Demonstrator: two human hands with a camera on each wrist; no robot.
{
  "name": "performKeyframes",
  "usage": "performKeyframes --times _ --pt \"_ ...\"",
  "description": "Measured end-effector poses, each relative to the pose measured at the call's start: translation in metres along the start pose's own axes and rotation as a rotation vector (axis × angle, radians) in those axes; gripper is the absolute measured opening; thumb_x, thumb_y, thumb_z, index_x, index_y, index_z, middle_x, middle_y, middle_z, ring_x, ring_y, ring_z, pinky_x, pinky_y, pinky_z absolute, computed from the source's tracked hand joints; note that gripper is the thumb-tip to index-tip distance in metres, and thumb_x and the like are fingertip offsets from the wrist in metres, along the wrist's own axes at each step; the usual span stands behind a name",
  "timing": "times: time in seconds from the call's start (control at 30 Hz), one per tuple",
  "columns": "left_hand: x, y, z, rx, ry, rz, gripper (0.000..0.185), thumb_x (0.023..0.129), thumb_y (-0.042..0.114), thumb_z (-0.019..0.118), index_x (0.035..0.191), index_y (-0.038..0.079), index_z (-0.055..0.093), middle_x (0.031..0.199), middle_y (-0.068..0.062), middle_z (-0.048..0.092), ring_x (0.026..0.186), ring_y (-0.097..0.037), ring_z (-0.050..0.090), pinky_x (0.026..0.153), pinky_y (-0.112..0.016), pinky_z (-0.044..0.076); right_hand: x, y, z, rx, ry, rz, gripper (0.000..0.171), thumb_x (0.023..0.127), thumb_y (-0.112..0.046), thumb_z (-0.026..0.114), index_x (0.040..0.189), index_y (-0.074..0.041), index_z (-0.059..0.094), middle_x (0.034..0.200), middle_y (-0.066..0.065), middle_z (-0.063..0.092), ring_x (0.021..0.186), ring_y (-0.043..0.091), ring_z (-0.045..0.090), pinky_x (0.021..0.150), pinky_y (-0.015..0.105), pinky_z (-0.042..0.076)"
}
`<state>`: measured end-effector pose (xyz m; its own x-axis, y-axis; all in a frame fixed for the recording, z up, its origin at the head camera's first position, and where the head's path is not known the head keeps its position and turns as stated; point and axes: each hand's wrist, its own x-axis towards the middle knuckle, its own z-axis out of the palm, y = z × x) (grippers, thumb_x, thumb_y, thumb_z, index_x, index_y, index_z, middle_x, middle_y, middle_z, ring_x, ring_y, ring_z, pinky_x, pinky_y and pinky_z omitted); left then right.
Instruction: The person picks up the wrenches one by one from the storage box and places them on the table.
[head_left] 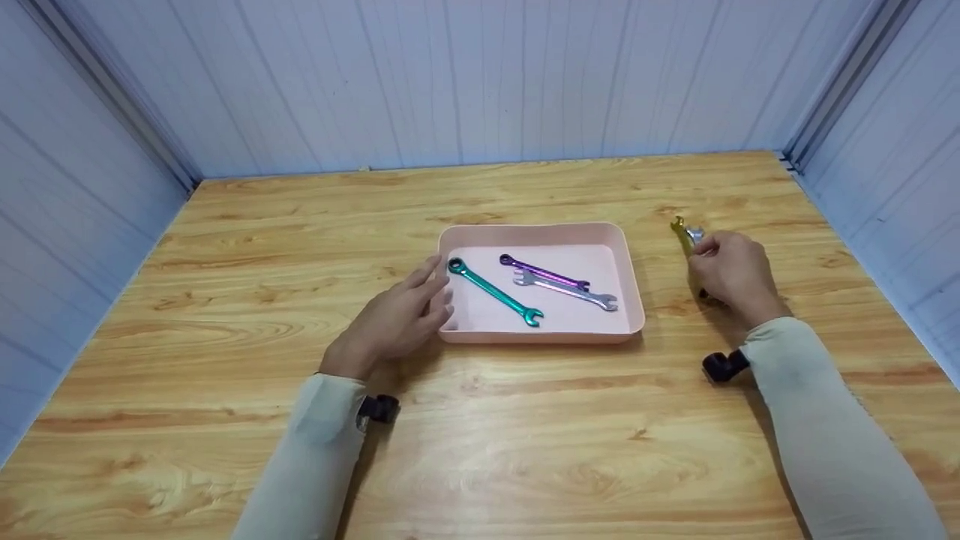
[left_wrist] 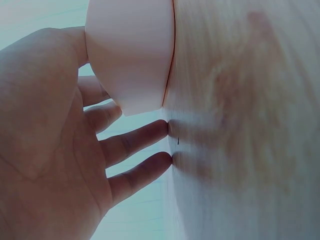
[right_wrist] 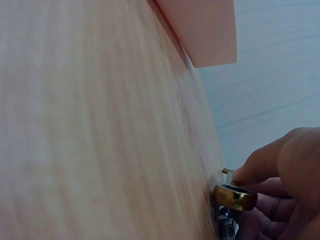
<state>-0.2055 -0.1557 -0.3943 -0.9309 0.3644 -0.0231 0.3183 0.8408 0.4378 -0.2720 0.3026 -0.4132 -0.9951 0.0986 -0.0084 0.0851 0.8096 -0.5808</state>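
Observation:
A pink tray (head_left: 540, 337) holds a green combination wrench (head_left: 495, 292), a purple wrench (head_left: 547, 273) and a silver open-ended wrench (head_left: 566, 289), the last two lying close together. My left hand (head_left: 394, 319) rests against the tray's left wall, fingers loosely extended; two of its fingertips reach the tabletop in the left wrist view. Right of the tray, my right hand (head_left: 735, 274) pinches a gold wrench (head_left: 680, 229) between thumb and fingers. A second silver wrench (head_left: 696, 233) lies right beside it, partly hidden by the hand. The gold ring end (right_wrist: 235, 198) shows in the right wrist view.
The wood-grain table (head_left: 525, 442) is bounded by a pale panelled wall (head_left: 480, 82) at the back and similar walls on both sides. Small black cameras (head_left: 724, 367) are strapped at both wrists.

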Motion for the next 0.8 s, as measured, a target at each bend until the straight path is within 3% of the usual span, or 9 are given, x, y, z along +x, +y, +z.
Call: performKeyframes --times 0.17,0.5,0.8 --pt "0.0014 0.0007 -0.0004 0.005 0.008 0.022 0.055 0.106 0.037 0.046 0.154 0.011 0.041 0.167 -0.002 0.017 0.144 -0.029 0.035 0.113 -0.049 0.034 0.0001 0.0006 -0.0007 -0.01 -0.015 0.007 0.029 0.096 -0.016 0.052 0.116 -0.002 0.066 0.106 0.023 0.067 0.077 0.027 0.064 0.058 0.034 0.052" --pt "0.0013 -0.0025 0.0009 0.012 -0.003 -0.016 0.057 0.106 0.04 0.044 0.156 0.015 0.037 0.167 0.002 0.014 0.146 -0.026 0.033 0.114 -0.046 0.032 -0.0027 -0.0039 0.0027 -0.103 -0.063 -0.021 0.024 0.099 -0.011 0.05 0.116 -0.001 0.063 0.108 0.024 0.066 0.077 0.029 0.062 0.055 0.034 0.051" --pt "0.0007 -0.0022 0.0006 0.004 -0.014 -0.029 0.057 0.106 0.042 0.043 0.157 0.016 0.036 0.167 0.003 0.012 0.148 -0.025 0.028 0.116 -0.047 0.029 -0.002 -0.0035 0.0032 -0.16 -0.048 -0.058 0.026 0.098 -0.011 0.049 0.115 0.0 0.065 0.112 0.026 0.064 0.088 0.036 0.061 0.074 0.051 0.051"
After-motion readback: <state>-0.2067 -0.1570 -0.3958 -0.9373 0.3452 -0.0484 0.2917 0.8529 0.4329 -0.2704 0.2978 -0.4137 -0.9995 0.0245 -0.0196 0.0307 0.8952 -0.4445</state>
